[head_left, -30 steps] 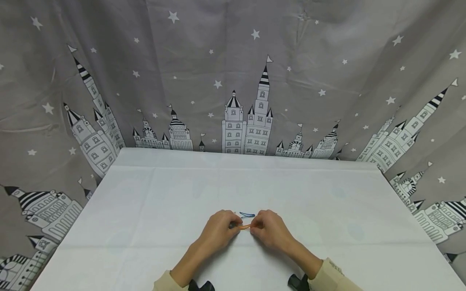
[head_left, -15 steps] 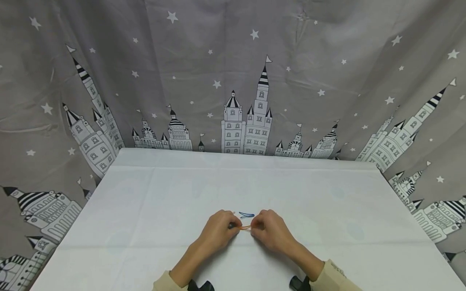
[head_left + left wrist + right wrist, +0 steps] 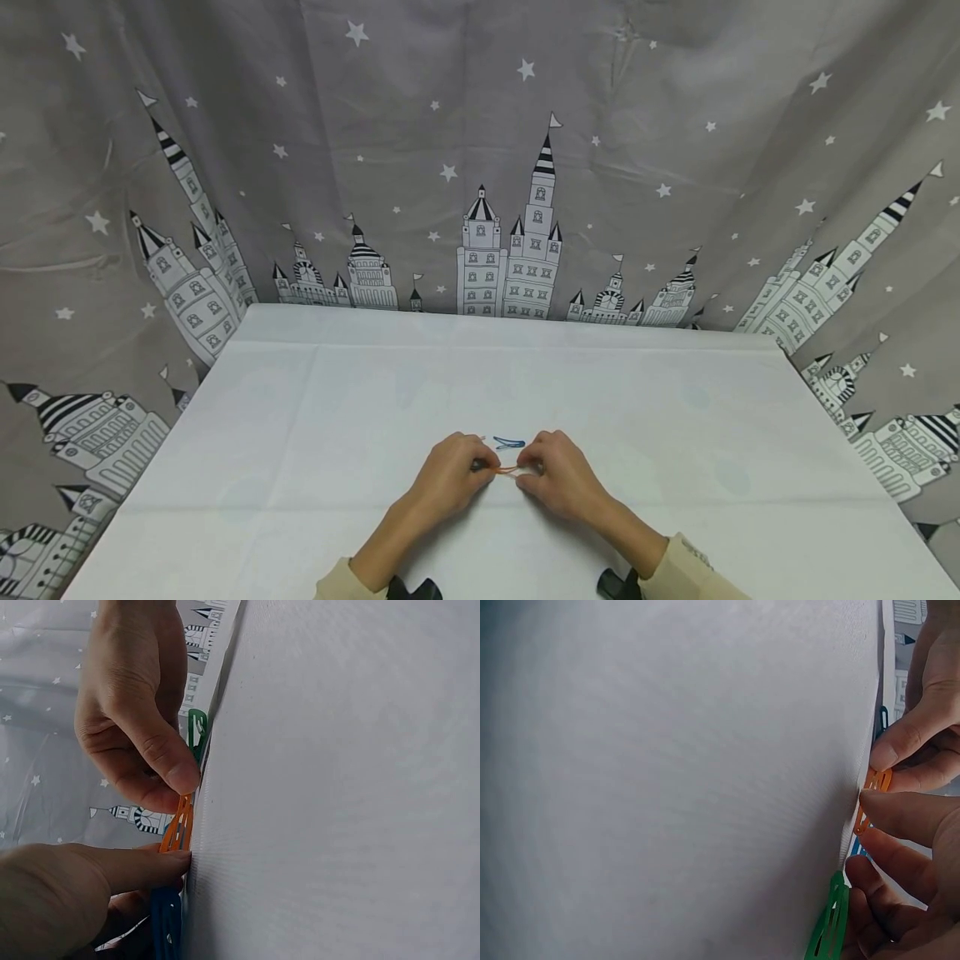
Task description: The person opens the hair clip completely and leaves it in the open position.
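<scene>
An orange snap hair clip (image 3: 178, 825) is stretched between my hands, just over the white table. My left hand (image 3: 452, 471) pinches one end between thumb and fingers. My right hand (image 3: 558, 475) holds the other end, its thumb and forefinger slightly parted around the tip. A blue hair clip (image 3: 509, 443) lies on the table just beyond the hands. In the left wrist view another blue clip (image 3: 166, 922) shows close to my left fingers. A green hair clip (image 3: 830, 919) lies near my right hand, largely hidden by it in the head view.
The white-covered table (image 3: 337, 400) spreads around both hands. A grey curtain (image 3: 405, 158) printed with castles and stars hangs behind and beside it. Black wrist camera mounts (image 3: 618, 583) and beige sleeves (image 3: 690, 571) sit at the front edge.
My right thumb and forefinger have parted a little at the clip's end. The orange clip has shifted slightly between the fingers. My left hand stays almost still.
</scene>
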Available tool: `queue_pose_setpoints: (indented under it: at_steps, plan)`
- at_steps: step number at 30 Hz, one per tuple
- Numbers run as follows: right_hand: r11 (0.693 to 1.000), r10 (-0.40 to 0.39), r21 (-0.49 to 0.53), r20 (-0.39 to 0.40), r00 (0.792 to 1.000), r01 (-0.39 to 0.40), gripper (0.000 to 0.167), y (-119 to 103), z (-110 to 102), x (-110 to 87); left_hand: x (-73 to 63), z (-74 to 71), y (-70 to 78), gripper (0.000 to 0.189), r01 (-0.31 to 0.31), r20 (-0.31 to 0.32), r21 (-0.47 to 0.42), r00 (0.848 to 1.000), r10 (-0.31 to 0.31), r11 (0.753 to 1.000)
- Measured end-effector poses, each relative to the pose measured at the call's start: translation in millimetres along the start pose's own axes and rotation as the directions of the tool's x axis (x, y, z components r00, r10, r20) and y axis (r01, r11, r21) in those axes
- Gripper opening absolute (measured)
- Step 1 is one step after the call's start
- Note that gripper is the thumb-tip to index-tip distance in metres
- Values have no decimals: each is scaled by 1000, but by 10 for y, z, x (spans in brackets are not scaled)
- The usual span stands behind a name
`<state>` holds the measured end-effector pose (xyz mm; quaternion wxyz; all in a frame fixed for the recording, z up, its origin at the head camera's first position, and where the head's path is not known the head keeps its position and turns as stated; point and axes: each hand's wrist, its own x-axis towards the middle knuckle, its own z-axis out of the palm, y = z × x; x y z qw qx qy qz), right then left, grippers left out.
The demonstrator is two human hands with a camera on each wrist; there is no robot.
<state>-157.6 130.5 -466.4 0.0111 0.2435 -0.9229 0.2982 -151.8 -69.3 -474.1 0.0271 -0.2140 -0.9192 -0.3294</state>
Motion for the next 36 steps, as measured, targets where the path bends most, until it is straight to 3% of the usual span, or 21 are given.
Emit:
queue_pose_setpoints:
  at_steps: [26, 36]
  plan:
    - [999, 6, 48, 40, 999, -8, 18, -1, -1, -14, -22, -21, -10, 8, -8, 2, -14, 1000, 8, 1000]
    - [998, -14, 63, -40, 999, 17, 11, -24, -46, -73, -63, -72, -50, 11, -11, -95, -26, 995, 8, 1000]
